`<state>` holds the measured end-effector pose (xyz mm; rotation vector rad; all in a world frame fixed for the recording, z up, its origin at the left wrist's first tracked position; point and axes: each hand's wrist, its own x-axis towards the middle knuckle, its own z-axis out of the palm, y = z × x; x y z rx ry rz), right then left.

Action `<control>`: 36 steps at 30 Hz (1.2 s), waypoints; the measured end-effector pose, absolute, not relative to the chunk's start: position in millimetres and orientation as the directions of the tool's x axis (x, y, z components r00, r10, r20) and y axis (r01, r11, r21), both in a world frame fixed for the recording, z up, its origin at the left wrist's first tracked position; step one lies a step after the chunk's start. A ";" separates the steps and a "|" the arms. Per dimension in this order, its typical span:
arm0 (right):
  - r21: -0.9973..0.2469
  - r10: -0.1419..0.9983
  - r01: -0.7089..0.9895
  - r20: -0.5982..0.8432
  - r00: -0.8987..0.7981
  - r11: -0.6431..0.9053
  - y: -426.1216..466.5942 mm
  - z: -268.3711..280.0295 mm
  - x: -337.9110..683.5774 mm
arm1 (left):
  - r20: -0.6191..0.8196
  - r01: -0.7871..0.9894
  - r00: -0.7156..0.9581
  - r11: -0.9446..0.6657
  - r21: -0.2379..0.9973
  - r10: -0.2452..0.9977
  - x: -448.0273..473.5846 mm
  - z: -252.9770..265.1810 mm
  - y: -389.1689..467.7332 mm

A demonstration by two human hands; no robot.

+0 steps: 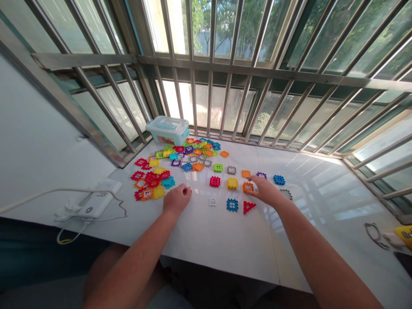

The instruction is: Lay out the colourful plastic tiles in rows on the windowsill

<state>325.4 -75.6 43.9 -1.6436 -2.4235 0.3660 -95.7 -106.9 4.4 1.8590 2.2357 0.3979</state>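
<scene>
I fist my left hand (pixel 177 200) over the desk (pixel 206 231). My right hand (pixel 264 189) brackets an orange tile (pixel 246 187), grip unclear.

1. Right hand (pixel 264 189): whether it grips the orange windowed piece (pixel 247 187) cannot be told.
2. Purple piece (pixel 262 175): lower part hidden behind the right hand.
3. Grey piece (pixel 286 194): partly covered by the right forearm (pixel 302 229), itself cut off below.
4. Left hand (pixel 176 200): curled, its palm concealed.
5. Heaped pieces (pixel 152 179): undermost ones obscured by overlap.
6. Storage box (pixel 168 127): label (pixel 165 140) too small to read.
7. Yellow object (pixel 406 236): truncated by the right edge.
</scene>
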 end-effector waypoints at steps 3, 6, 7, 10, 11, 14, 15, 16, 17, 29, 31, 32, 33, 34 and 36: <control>-0.312 0.927 0.873 0.119 -0.356 0.376 -83.5 56.4 321.1 | 0.011 0.926 -0.188 0.174 0.335 0.982 -94.9 5.6 -107.3; -0.331 0.913 0.856 0.243 -0.329 0.397 -102.7 69.1 304.7 | 0.010 0.925 -0.189 0.175 0.337 0.982 -94.8 5.5 -107.5; -0.344 0.906 0.848 0.281 -0.317 0.403 -112.3 71.4 295.9 | 0.012 0.925 -0.188 0.173 0.338 0.982 -95.0 5.1 -107.5; -0.391 0.896 0.820 0.325 -0.302 0.418 -149.6 67.9 264.2 | 0.027 0.926 -0.181 0.161 0.343 0.983 -95.9 3.3 -107.3; -0.402 0.899 0.813 0.303 -0.316 0.421 -164.1 62.9 253.5 | 0.030 0.925 -0.178 0.157 0.345 0.984 -96.2 2.6 -107.1; -0.416 0.908 0.810 0.253 -0.335 0.414 -209.8 40.1 228.0 | 0.034 0.923 -0.176 0.153 0.354 0.984 -97.0 0.8 -106.7; -0.420 0.909 0.808 0.247 -0.336 0.412 -224.7 31.3 222.7 | 0.031 0.922 -0.177 0.154 0.356 0.984 -97.1 0.3 -106.7; -0.425 0.913 0.810 0.241 -0.330 0.405 -239.1 22.6 219.2 | 0.028 0.921 -0.177 0.156 0.357 0.984 -97.2 -0.2 -106.6; -0.431 0.920 0.814 0.235 -0.315 0.389 -252.6 14.5 217.3 | 0.025 0.920 -0.178 0.157 0.358 0.984 -97.4 -0.5 -106.6; -0.390 0.930 0.867 0.314 -0.192 0.311 -310.9 -14.6 220.1 | 0.059 0.857 -0.207 0.151 0.492 0.977 -101.4 2.0 -109.9; -0.375 0.928 0.873 0.318 -0.194 0.311 -310.0 -13.8 219.4 | 0.078 0.832 -0.197 0.125 0.540 0.977 -103.3 2.6 -111.8; -0.367 0.926 0.876 0.321 -0.196 0.313 -310.0 -13.8 219.4 | 0.085 0.818 -0.185 0.106 0.565 0.979 -105.1 3.3 -112.7; -0.359 0.925 0.879 0.325 -0.198 0.315 -310.1 -14.0 219.7 | 0.089 0.806 -0.172 0.088 0.586 0.981 -107.7 4.7 -113.4; -0.353 0.923 0.880 0.329 -0.201 0.318 -310.4 -14.4 220.0 | 0.092 0.796 -0.161 0.074 0.601 0.983 -111.6 6.7 -113.8; -0.345 0.919 0.882 0.337 -0.203 0.321 -311.1 -15.5 220.7 | 0.099 0.787 -0.155 0.063 0.613 0.983 -123.7 13.0 -113.4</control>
